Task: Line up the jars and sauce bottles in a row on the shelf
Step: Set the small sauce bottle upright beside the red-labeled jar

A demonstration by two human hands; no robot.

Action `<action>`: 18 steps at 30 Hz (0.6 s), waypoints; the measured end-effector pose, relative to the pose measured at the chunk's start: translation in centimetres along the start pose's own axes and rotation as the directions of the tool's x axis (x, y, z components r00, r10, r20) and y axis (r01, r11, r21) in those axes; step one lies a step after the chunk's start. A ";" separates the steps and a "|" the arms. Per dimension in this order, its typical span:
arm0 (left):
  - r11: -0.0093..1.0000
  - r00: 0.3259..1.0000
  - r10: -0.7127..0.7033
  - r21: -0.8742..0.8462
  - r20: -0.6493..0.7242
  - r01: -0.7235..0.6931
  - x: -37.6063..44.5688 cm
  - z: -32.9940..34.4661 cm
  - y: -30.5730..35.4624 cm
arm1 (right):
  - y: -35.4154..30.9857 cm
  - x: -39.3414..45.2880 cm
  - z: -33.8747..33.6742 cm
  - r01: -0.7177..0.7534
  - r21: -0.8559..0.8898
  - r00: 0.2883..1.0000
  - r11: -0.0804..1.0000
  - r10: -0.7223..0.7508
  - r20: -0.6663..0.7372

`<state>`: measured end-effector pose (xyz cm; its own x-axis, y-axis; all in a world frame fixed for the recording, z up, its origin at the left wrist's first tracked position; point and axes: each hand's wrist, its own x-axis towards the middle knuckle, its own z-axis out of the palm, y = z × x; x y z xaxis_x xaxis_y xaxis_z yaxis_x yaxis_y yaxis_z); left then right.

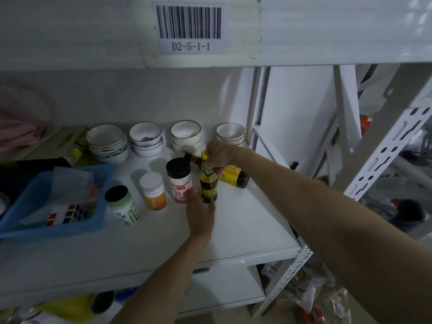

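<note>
On the white shelf (pixel 245 225) three jars stand in a row: a green-labelled jar with a black lid (pixel 122 205), an orange jar with a white lid (pixel 154 191) and a red-and-white jar with a black lid (pixel 180 180). To their right a dark sauce bottle with a yellow cap (pixel 208 183) stands upright. My right hand (pixel 218 156) grips its neck and my left hand (pixel 199 212) holds its base. Behind it another dark sauce bottle with a yellow label (pixel 233 176) lies on its side.
Several stacks of white bowls (pixel 145 139) line the back of the shelf. A blue basket (pixel 58 199) with a puzzle cube (pixel 67 213) sits at the left. A metal shelf upright (pixel 383 155) rises at the right. The upper shelf edge carries a barcode label (pixel 189 26).
</note>
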<state>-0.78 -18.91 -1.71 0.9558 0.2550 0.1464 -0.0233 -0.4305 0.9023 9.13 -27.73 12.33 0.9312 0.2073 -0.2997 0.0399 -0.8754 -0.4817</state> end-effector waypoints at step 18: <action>0.998 0.943 -0.010 0.062 0.332 -0.011 1.0 4.3 2.3 | 6.3 2.3 0.4 -0.105 -0.215 0.978 0.971 0.063 -0.197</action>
<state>1.37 -23.40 -1.24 0.9991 -0.0426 -0.0055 -0.0159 -0.4862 0.8737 11.35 -32.58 8.33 0.9849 0.0620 -0.1615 0.0183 -0.9657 -0.2591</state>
